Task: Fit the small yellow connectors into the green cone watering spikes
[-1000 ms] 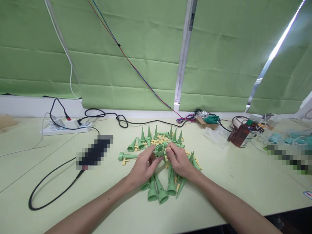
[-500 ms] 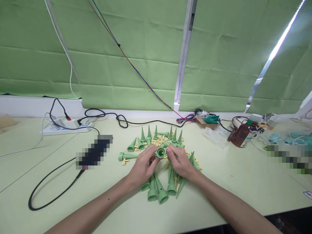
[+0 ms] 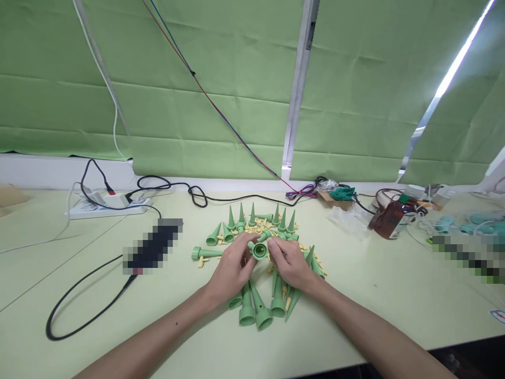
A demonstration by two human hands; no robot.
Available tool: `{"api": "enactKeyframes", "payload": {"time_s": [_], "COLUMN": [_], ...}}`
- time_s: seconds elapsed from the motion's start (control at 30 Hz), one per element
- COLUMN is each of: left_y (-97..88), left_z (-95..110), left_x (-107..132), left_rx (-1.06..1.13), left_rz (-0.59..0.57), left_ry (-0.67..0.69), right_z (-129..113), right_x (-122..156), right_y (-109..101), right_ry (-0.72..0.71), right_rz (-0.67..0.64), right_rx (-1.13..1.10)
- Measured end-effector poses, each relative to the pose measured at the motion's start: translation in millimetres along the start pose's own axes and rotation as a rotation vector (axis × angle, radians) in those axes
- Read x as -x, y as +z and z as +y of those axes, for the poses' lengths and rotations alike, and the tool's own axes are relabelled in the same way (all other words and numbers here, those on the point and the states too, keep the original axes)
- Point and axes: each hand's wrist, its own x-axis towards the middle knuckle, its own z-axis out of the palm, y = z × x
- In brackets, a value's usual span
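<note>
My left hand (image 3: 232, 268) and my right hand (image 3: 290, 263) meet over a pile of green plastic cone spikes (image 3: 256, 308) and small yellow plastic pieces (image 3: 254, 229) on a pale green table (image 3: 118, 337). Between the fingertips of both hands is one green cone spike (image 3: 259, 249), its round open end turned toward me. The fingers of both hands are curled and pinch it from either side. More cones stand upright behind the hands (image 3: 241, 215) and lie flat in front of the wrists.
A white power strip (image 3: 108, 206) with black cables (image 3: 79, 310) lies at the left. A brown bottle (image 3: 390, 218), clear bags and teal parts (image 3: 479, 221) crowd the right. Green blinds (image 3: 197, 89) hang behind, crossed by red and blue wires.
The green cone between my fingers has tilted and dropped slightly, so its open end faces me more. Both hands stayed in place, with only the fingers shifting.
</note>
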Motion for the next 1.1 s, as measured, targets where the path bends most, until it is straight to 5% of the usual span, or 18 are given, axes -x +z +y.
{"api": "enactKeyframes", "payload": {"time_s": [0.27, 0.57, 0.8, 1.1], "left_y": [-1.0, -0.7, -0.5, -1.1], "left_z": [0.4, 2.9, 3.7, 1.5], "left_x": [-5.6, -8.9, -7.6, -5.6], "left_rx": [0.126, 0.558, 0.601, 0.447], "left_rz": [0.089, 0.000, -0.064, -0.096], "left_ry": [-0.253, -0.519, -0.530, -0.336], "right_z": [-2.8, -4.0, -6.1, -3.3], "right_x": [-0.4, -0.8, -1.8, -1.0], "right_y": [0.2, -1.2, -1.6, -2.1], "right_ry": [0.008, -0.003, -0.022, 0.011], "right_rz": [0.028, 0.014, -0.030, -0.037], "right_rx": [0.017, 0.007, -0.022, -0.008]}}
